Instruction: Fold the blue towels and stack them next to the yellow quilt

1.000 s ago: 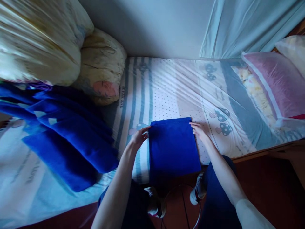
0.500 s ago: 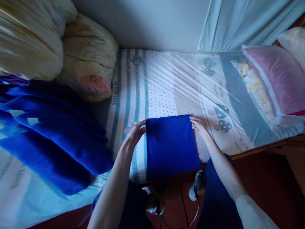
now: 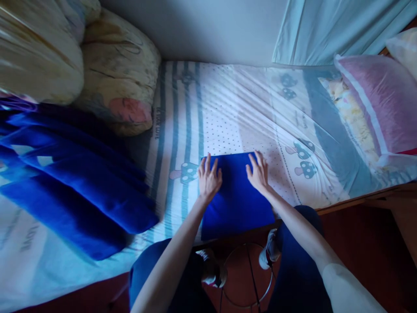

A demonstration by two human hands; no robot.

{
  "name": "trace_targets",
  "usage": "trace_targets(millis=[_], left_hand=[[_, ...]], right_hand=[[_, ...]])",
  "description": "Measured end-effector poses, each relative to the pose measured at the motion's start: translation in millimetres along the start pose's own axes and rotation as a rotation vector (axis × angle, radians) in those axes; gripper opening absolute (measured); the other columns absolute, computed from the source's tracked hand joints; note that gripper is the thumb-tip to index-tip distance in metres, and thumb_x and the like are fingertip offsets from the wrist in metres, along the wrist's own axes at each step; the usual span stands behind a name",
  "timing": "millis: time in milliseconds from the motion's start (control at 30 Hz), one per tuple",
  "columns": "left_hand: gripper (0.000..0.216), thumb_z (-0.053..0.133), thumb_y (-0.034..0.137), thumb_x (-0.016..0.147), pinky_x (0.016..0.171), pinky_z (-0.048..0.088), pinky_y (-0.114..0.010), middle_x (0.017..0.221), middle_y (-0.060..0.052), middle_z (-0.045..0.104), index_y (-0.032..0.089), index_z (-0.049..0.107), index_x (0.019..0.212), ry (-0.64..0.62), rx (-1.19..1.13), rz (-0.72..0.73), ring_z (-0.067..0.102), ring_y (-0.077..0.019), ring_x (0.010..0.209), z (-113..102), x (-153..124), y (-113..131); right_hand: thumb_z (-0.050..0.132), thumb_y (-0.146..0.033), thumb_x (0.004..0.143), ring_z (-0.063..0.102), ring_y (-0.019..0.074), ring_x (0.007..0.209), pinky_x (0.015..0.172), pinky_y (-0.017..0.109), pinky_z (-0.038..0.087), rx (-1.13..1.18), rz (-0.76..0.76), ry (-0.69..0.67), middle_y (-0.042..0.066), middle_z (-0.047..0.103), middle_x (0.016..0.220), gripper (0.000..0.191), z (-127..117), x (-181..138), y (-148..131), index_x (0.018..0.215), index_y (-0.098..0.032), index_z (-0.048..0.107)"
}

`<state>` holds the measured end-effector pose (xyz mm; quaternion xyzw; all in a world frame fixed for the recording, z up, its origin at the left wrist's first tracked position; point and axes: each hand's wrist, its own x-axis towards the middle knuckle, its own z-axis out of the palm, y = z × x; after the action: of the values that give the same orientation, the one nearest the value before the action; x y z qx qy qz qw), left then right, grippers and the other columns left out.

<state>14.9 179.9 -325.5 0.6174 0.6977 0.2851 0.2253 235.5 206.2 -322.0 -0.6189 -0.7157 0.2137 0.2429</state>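
A flat, squarish piece of blue cloth lies at the bed's front edge, before my knees. My left hand rests palm down on its far left corner, fingers spread. On the far right corner lies my right hand, also with fingers stretched out. Neither hand grips the cloth. Whether the cloth is folded in layers I cannot tell.
A heap of blue cloths lies on the bed to the left, below large stuffed bags. Pink pillow and curtain are at the right. The patterned bedsheet is wrinkled. A metal ring shows near my feet.
Both hands have let go of the cloth's far corners and moved inward onto its top, fingers now spread flat. The cloth stays in nearly the same place.
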Motion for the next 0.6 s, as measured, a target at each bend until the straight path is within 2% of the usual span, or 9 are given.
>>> trace_targets(millis=[100, 167, 267, 367, 500, 600], left_hand=[[0.060, 0.045, 0.039, 0.098, 0.127, 0.015, -0.057, 0.168, -0.016, 0.029, 0.011, 0.046, 0.151, -0.071, 0.108, 0.090, 0.017, -0.0346, 0.157, 20.3, -12.9, 1.5], [0.066, 0.041, 0.045, 0.099, 0.128, 0.014, -0.056, 0.169, -0.016, 0.025, 0.010, 0.039, 0.156, -0.076, 0.156, 0.102, 0.014, -0.0327, 0.158, 24.7, -14.4, -9.0], [0.072, 0.037, 0.050, 0.100, 0.129, 0.014, -0.054, 0.170, -0.016, 0.021, 0.010, 0.032, 0.159, -0.062, 0.188, 0.112, 0.013, -0.0308, 0.159, 21.8, -9.1, -28.5], [0.073, 0.036, 0.049, 0.100, 0.129, 0.014, -0.054, 0.170, -0.018, 0.020, 0.007, 0.030, 0.159, -0.061, 0.197, 0.107, 0.013, -0.0308, 0.159, 21.8, -1.9, -36.2], [0.072, 0.036, 0.042, 0.100, 0.129, 0.012, -0.057, 0.169, -0.022, 0.017, 0.000, 0.028, 0.158, -0.028, 0.216, 0.052, 0.007, -0.0329, 0.159, 37.1, -5.2, -19.0], [0.067, 0.035, 0.035, 0.100, 0.129, 0.013, -0.057, 0.168, -0.020, 0.022, 0.003, 0.030, 0.158, -0.054, 0.214, 0.093, 0.009, -0.0308, 0.159, 47.4, -28.0, -3.5]], right_hand=[[0.042, -0.044, 0.104, 0.018, 0.0288, 0.157, 0.127, 0.051, 0.020, -0.194, -0.202, -0.218, 0.006, 0.026, 0.170, 0.058, 13.3, -15.9, -9.3, 0.158, -0.025, 0.039], [0.038, -0.049, 0.104, 0.013, 0.0263, 0.159, 0.129, 0.049, 0.016, -0.272, -0.226, -0.280, 0.005, 0.021, 0.171, 0.062, 15.7, -17.2, -1.3, 0.161, -0.023, 0.032], [0.031, -0.051, 0.106, 0.011, 0.0251, 0.159, 0.130, 0.047, 0.012, -0.333, -0.149, -0.227, 0.009, 0.020, 0.171, 0.068, 12.5, -9.6, 19.6, 0.163, -0.016, 0.025], [0.026, -0.049, 0.107, 0.011, 0.0257, 0.159, 0.130, 0.049, 0.009, -0.333, -0.090, -0.151, 0.013, 0.019, 0.171, 0.069, 12.8, -0.7, 29.0, 0.164, -0.010, 0.020], [0.031, -0.038, 0.107, 0.009, 0.0300, 0.159, 0.128, 0.058, 0.005, -0.314, 0.007, -0.064, 0.019, 0.017, 0.170, 0.066, 31.4, -4.3, 3.6, 0.162, -0.004, 0.019], [0.034, -0.027, 0.105, 0.013, 0.0268, 0.159, 0.129, 0.055, 0.009, -0.264, -0.081, -0.131, 0.016, 0.023, 0.169, 0.060, 50.8, -27.7, -25.4, 0.162, -0.009, 0.025]])
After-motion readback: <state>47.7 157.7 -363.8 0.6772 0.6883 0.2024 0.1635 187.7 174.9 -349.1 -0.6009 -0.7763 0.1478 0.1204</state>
